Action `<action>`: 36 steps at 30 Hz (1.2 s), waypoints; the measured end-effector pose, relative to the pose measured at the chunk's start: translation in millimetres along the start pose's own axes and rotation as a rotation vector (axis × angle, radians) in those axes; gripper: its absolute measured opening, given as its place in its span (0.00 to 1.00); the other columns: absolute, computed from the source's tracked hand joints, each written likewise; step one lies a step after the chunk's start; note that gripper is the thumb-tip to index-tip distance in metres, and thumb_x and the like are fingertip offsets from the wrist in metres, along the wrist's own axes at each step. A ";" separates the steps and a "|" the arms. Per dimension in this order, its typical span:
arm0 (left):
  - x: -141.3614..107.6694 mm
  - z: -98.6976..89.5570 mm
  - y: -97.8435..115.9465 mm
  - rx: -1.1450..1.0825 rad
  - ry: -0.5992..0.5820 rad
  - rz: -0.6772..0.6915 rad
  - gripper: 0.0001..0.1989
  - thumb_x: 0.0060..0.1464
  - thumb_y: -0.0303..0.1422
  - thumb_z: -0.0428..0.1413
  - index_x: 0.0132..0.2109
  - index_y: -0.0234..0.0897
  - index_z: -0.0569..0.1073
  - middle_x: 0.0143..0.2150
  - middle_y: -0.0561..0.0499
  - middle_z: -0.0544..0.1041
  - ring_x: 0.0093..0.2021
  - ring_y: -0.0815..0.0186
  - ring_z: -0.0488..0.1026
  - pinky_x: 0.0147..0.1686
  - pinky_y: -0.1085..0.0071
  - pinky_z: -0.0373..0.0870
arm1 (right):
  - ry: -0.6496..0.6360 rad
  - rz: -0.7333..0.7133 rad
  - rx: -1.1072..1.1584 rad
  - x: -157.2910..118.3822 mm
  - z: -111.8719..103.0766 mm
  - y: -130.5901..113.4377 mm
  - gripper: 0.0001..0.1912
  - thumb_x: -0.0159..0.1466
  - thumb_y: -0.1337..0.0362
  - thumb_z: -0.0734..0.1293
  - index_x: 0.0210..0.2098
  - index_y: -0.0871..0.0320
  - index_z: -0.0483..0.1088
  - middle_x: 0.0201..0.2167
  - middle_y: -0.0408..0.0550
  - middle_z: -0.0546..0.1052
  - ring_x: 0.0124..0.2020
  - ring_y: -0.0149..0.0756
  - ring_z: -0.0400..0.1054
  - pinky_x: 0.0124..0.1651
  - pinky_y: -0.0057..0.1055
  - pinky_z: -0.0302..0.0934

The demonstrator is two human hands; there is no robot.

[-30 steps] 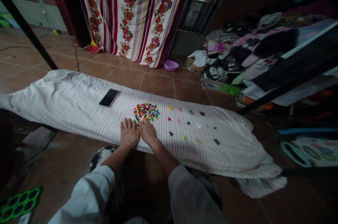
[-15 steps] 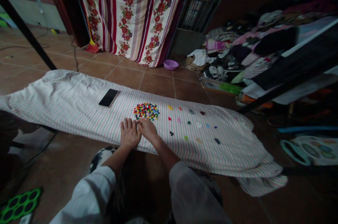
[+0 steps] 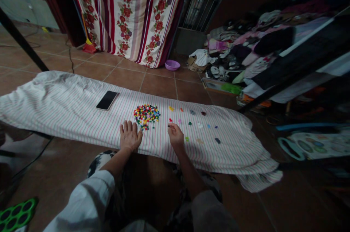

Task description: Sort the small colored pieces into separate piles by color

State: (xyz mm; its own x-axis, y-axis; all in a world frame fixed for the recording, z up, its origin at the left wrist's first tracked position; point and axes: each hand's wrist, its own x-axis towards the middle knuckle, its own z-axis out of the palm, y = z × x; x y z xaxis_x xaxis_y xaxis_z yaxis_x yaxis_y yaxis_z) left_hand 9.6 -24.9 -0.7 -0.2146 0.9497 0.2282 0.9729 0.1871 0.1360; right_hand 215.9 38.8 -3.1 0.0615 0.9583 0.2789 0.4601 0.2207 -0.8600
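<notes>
Away from the left hand (image 3: pixel 130 137), the right hand (image 3: pixel 176 136) has moved rightward in the head view, its fingers pinching a small dark piece (image 3: pixel 168 126) near the red cluster (image 3: pixel 170 119), while the left lies palm down, fingers extended, on the striped cloth (image 3: pixel 90 124) beside the multicoloured pile (image 3: pixel 147 114).

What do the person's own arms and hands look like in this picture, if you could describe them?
The left hand and right hand are both bare, with no gloves. The left sleeve is loose, plain and whitish; the right sleeve looks greyer in the dim light. Both sleeves leave part of the forearms uncovered.
</notes>
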 end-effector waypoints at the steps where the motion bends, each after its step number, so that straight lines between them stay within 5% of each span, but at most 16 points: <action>1: -0.1 -0.6 0.1 0.001 0.001 0.001 0.27 0.60 0.43 0.44 0.59 0.28 0.68 0.64 0.32 0.65 0.67 0.43 0.55 0.64 0.46 0.48 | 0.035 0.011 -0.013 -2.1 -10.1 7.3 0.14 0.60 0.60 0.60 0.41 0.57 0.72 0.37 0.50 0.79 0.37 0.38 0.73 0.44 0.36 0.68; 8: -0.5 0.5 -1.3 0.013 0.039 0.020 0.27 0.60 0.43 0.43 0.57 0.28 0.68 0.61 0.32 0.67 0.65 0.43 0.57 0.62 0.46 0.50 | 0.109 0.087 -0.140 -16.5 -46.4 36.8 0.16 0.58 0.59 0.59 0.39 0.58 0.73 0.37 0.53 0.79 0.38 0.40 0.72 0.44 0.37 0.67; 36: -0.9 0.0 -0.2 0.021 0.042 0.021 0.27 0.60 0.43 0.43 0.56 0.28 0.69 0.60 0.33 0.68 0.64 0.43 0.58 0.62 0.46 0.51 | -0.044 -0.138 -0.399 -29.6 -40.3 43.6 0.25 0.62 0.68 0.52 0.54 0.59 0.71 0.51 0.51 0.76 0.54 0.38 0.68 0.59 0.39 0.60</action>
State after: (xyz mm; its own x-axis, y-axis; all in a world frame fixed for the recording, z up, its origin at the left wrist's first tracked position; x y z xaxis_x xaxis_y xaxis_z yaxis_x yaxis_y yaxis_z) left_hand 9.6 -25.8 -0.9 -0.1974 0.9420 0.2713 0.9786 0.1732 0.1107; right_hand 269.8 12.7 -31.6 -0.0583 0.9335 0.3537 0.7686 0.2680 -0.5808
